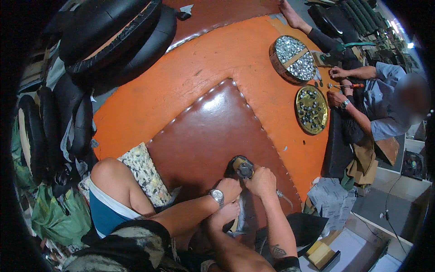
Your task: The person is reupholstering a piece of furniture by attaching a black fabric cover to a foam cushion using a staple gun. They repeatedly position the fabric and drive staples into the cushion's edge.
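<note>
And here at the near part of the brown mat (210, 120), the tool (245, 170) is sitting over the mat's lower right portion, its dark round head showing above the knuckles. The right hand (263, 181) is wrapping its body, so that grip is holding the tool. The left hand (229, 188) is curling in just beside, at the tool's near left; what its grip is closing on is staying hidden, so I'm not able to tell.

Good form, I'm judging, is calling for a firm right wrist, the tool's working end square to its surface, and left fingers bracing close by but clear of that end. The hose (284, 197), lying by the mat's right edge, is wanting slack so it isn't tugging the wrist.

Now the direction: the head seems to be pointing away from the body, toward the mat's far left edge. The long axis seems to be running slantwise across the mat, from the right hand up toward that edge; the fist is covering much of it, so that's a reading, not a certainty. The working end isn't showing.
</note>
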`<state>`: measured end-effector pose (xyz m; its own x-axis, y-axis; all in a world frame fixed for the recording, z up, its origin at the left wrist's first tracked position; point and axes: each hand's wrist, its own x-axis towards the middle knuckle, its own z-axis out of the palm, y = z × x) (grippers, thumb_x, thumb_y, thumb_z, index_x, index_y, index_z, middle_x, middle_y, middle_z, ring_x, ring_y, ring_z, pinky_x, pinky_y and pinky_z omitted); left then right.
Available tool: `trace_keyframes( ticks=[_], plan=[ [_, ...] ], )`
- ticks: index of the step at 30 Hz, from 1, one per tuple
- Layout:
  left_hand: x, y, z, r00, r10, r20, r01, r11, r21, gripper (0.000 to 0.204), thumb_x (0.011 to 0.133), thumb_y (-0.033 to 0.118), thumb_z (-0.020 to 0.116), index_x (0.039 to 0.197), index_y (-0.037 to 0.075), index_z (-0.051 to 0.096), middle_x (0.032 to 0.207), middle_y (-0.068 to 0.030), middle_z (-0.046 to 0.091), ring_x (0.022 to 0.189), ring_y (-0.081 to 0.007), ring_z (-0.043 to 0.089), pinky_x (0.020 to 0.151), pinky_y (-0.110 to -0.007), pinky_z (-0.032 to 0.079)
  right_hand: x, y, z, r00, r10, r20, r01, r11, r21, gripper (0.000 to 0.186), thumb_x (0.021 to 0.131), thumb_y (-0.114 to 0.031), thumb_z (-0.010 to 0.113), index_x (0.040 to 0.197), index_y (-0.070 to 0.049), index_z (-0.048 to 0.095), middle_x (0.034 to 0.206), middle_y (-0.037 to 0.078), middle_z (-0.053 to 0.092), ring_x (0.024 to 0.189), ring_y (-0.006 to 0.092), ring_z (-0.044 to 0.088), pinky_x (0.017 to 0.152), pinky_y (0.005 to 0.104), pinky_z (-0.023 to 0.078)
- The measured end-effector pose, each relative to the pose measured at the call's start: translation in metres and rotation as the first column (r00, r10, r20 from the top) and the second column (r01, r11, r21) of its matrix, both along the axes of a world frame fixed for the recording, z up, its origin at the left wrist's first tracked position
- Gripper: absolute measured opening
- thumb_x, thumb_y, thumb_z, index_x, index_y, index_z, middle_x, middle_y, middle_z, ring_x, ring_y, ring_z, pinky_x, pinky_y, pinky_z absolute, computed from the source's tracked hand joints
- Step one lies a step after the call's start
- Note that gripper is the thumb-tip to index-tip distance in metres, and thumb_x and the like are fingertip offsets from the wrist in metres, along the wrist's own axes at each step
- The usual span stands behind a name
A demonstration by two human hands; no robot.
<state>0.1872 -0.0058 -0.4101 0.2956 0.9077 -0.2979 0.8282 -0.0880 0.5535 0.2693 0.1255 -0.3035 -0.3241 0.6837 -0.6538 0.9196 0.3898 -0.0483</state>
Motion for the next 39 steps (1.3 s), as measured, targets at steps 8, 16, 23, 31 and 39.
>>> trace_keyframes(
  ticks=[8, 16, 23, 31, 39],
  plan=[
    [-0.028, -0.001, 0.017, 0.513, 0.749, 0.42, -0.786, 0.606, -0.123, 0.033, 0.099, 0.026, 0.071, 0.123, 0.005, 0.063, 0.098, -0.0145, 0.078, 0.085, -0.0356, 0.076, 0.073, -0.047, 0.058, 0.112, -0.042, -0.012, 0.836, -0.379, -0.397, 0.474, 0.863, 0.174, 0.062, 0.076, -0.013, 0.084, 0.135, -0.003, 0.067, 0.113, 0.028, 0.074, 0.107, 0.0483, 0.07, 0.094, 0.0525, 0.056],
    [-0.048, 0.073, -0.002, 0.488, 0.847, 0.21, -0.798, 0.53, -0.286, 0.041, 0.101, 0.041, 0.068, 0.107, 0.002, 0.072, 0.102, -0.0217, 0.075, 0.1, -0.0403, 0.071, 0.09, -0.051, 0.055, 0.12, -0.063, -0.044, 0.785, -0.277, -0.554, 0.501, 0.81, 0.305, 0.07, 0.082, -0.018, 0.084, 0.145, -0.001, 0.058, 0.145, 0.027, 0.058, 0.134, 0.0452, 0.055, 0.114, 0.0513, 0.044],
    [-0.058, 0.088, -0.017, 0.763, 0.644, 0.056, -0.568, 0.709, -0.418, 0.052, 0.083, 0.033, 0.088, 0.122, 0.004, 0.069, 0.112, -0.021, 0.073, 0.113, -0.0355, 0.068, 0.099, -0.046, 0.054, 0.052, -0.013, -0.09, 0.724, -0.084, -0.685, 0.309, 0.927, 0.213, 0.052, 0.078, 0.003, 0.068, 0.129, -0.004, 0.069, 0.129, 0.018, 0.066, 0.123, 0.0402, 0.061, 0.106, 0.0499, 0.05],
    [-0.064, 0.085, 0.001, 0.676, 0.732, 0.082, -0.598, 0.611, -0.519, 0.06, 0.083, 0.041, 0.089, 0.117, -0.004, 0.07, 0.105, -0.0196, 0.076, 0.098, -0.0314, 0.074, 0.089, -0.042, 0.058, 0.041, -0.036, -0.1, 0.572, -0.13, -0.81, 0.364, 0.925, 0.108, 0.025, 0.078, 0.006, 0.063, 0.099, 0.0, 0.076, 0.104, 0.02, 0.071, 0.103, 0.0413, 0.068, 0.093, 0.0512, 0.057],
    [-0.049, 0.12, 0.003, 0.826, 0.53, -0.191, -0.557, 0.717, -0.42, 0.072, 0.081, 0.054, 0.087, 0.108, -0.01, 0.072, 0.107, -0.029, 0.077, 0.105, -0.0379, 0.076, 0.091, -0.045, 0.058, 0.027, -0.046, -0.097, 0.665, -0.02, -0.746, 0.302, 0.921, 0.245, 0.014, 0.084, 0.0, 0.063, 0.092, -0.001, 0.075, 0.099, 0.02, 0.071, 0.098, 0.0407, 0.07, 0.091, 0.0518, 0.057]
  ],
)
